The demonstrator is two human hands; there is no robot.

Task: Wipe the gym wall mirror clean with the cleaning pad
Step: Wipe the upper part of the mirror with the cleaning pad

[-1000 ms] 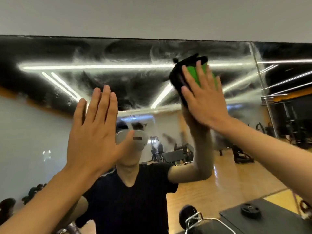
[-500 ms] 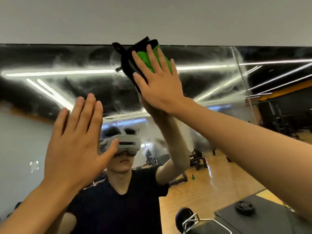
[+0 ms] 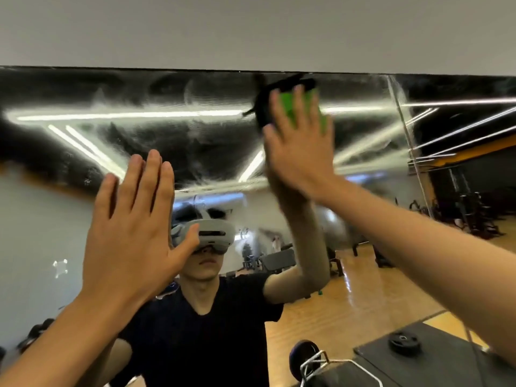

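Right hand (image 3: 300, 152) is sitting in the upper right-centre of the frame, fingers straight and laid flat over the cleaning pad (image 3: 290, 104), pressing it against the wall mirror (image 3: 111, 93). Nothing is being pinched; the grip is spread, palm toward the glass. The pad is showing a green face between the fingers and a black backing with a strap poking out to its left. It is lying just under the mirror's top edge, at the upper centre-right of the frame. The hand and pad are looking blurred.

Left hand (image 3: 131, 233) is standing lower, at the left-centre of the frame, fingers straight and close together, thumb angled out to the right. It is holding nothing. Whether the palm is touching the glass cannot be told from this view.

The upper band of the mirror is carrying hazy swirled streaks across the reflected dark ceiling and its bright strip lights (image 3: 125, 115). A vertical seam (image 3: 402, 121) between mirror panels is running down the right side of the frame. A pale wall (image 3: 251, 29) is filling the frame above the mirror.

Reflected in the glass: the person in a black T-shirt (image 3: 201, 339) wearing a grey headset (image 3: 212, 236), a wooden gym floor (image 3: 363, 297) at lower right, and exercise machines at far right. A black mat (image 3: 435, 367) with a weight plate (image 3: 404, 342) on it is lying at the lower right of the frame.
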